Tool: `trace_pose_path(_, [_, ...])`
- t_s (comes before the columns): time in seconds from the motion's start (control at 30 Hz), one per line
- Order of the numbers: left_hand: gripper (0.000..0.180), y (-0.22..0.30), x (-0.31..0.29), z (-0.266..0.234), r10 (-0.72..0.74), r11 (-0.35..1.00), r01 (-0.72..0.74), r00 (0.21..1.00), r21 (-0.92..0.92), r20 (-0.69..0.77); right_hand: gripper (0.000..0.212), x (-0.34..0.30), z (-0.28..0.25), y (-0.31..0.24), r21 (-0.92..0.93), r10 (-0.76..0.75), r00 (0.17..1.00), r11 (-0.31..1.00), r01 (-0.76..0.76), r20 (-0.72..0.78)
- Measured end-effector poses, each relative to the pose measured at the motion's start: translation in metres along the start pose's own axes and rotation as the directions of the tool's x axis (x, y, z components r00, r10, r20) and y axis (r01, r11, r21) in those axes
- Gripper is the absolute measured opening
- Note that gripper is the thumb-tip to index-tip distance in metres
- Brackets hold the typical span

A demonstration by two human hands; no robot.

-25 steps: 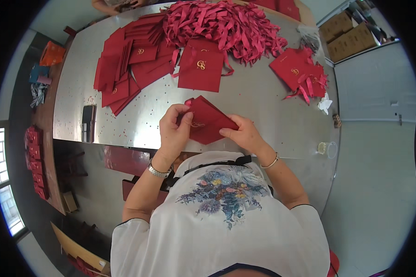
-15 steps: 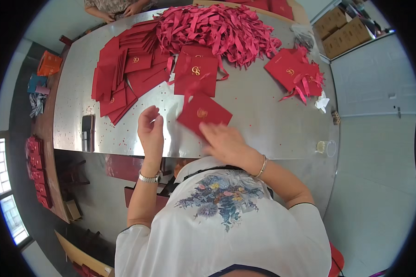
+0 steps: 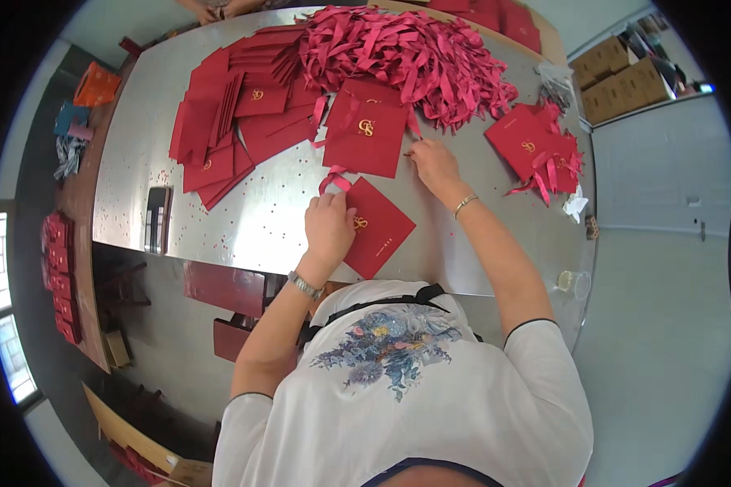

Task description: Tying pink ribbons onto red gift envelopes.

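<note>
A flat red paper bag (image 3: 379,230) with a gold emblem lies tilted on the metal table in front of me. My left hand (image 3: 330,230) is closed on its left corner, with the thumb on top. From that corner a pink-red ribbon (image 3: 335,178) loops out. Farther off lies a stack of red bags (image 3: 368,146), also gold-marked. Beside that stack's right edge my right hand (image 3: 436,168) has its fingertips pinched together; what they hold, if anything, is too small to make out.
A large heap of pink-red ribbons (image 3: 406,61) covers the far middle. Many red bags (image 3: 211,122) pile up at the left, with a phone (image 3: 157,219) nearer. Ribboned bags (image 3: 532,146) and a clear cup (image 3: 575,282) are at the right. Another person's hands (image 3: 219,10) show beyond.
My left hand has moved right onto the near bag, which now lies lower and turned. My right hand has left that bag and moved up and right, beside the stack.
</note>
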State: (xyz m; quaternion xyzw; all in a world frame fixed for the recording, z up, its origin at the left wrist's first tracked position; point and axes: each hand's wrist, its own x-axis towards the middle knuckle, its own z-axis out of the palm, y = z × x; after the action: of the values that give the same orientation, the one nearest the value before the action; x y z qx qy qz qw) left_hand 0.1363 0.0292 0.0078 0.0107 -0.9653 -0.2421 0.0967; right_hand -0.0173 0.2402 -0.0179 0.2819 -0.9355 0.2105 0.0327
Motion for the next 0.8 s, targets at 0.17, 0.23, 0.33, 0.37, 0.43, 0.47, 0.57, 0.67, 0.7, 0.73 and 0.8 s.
trace_pose_path(0.17, [0.025, 0.003, 0.021, -0.005, -0.115, 0.992, 0.107, 0.985, 0.064, 0.126, 0.008, -0.055, -0.013, -0.030, 0.120, 0.052, 0.997, 0.992, -0.045, -0.053])
trace_pose_path(0.23, [0.029, 0.000, 0.024, -0.009, -0.226, 0.943, 0.270, 0.949, -0.193, 0.220, 0.008, -0.090, -0.023, -0.048, 0.091, 0.010, 1.000, 0.996, -0.007, -0.029])
trace_pose_path(0.33, [0.028, 0.000, 0.026, -0.016, -0.267, 0.867, 0.382, 0.898, -0.319, 0.351, 0.007, -0.118, -0.043, -0.079, 0.079, 0.018, 0.982, 0.997, -0.003, -0.187])
trace_pose_path(0.37, [0.028, 0.002, 0.025, -0.017, -0.263, 0.869, 0.380, 0.897, -0.317, 0.356, 0.007, -0.117, -0.047, -0.086, 0.080, 0.026, 0.982, 0.997, -0.011, -0.188])
trace_pose_path(0.43, [0.028, 0.006, 0.024, -0.016, -0.168, 0.873, 0.292, 0.932, -0.390, 0.321, 0.006, -0.109, -0.047, -0.097, 0.243, -0.019, 0.978, 0.968, 0.070, -0.206])
trace_pose_path(0.47, [0.028, 0.005, 0.022, -0.012, -0.167, 0.874, 0.294, 0.929, -0.386, 0.329, 0.006, -0.102, -0.041, -0.101, 0.323, 0.044, 0.982, 0.946, 0.019, -0.185])
trace_pose_path(0.57, [0.031, 0.002, 0.015, -0.001, -0.126, 0.846, 0.250, 0.952, -0.472, 0.278, 0.011, -0.081, -0.025, -0.110, 0.440, 0.162, 0.983, 0.891, -0.109, -0.086])
trace_pose_path(0.67, [0.030, 0.004, 0.012, -0.006, -0.174, 0.799, 0.324, 0.931, -0.506, 0.320, 0.011, -0.071, -0.016, -0.113, 0.427, 0.180, 0.983, 0.892, -0.148, -0.036])
trace_pose_path(0.7, [0.030, 0.005, 0.011, -0.008, -0.186, 0.799, 0.334, 0.928, -0.500, 0.322, 0.011, -0.070, -0.015, -0.114, 0.428, 0.174, 0.984, 0.892, -0.142, -0.035])
trace_pose_path(0.73, [0.030, 0.005, 0.009, -0.009, -0.200, 0.798, 0.345, 0.925, -0.494, 0.323, 0.011, -0.070, -0.014, -0.115, 0.420, 0.175, 0.984, 0.897, -0.140, -0.045])
trace_pose_path(0.8, [0.030, 0.004, 0.006, -0.009, -0.202, 0.802, 0.335, 0.931, -0.494, 0.304, 0.012, -0.068, -0.013, -0.117, 0.412, 0.169, 0.984, 0.902, -0.132, -0.054])
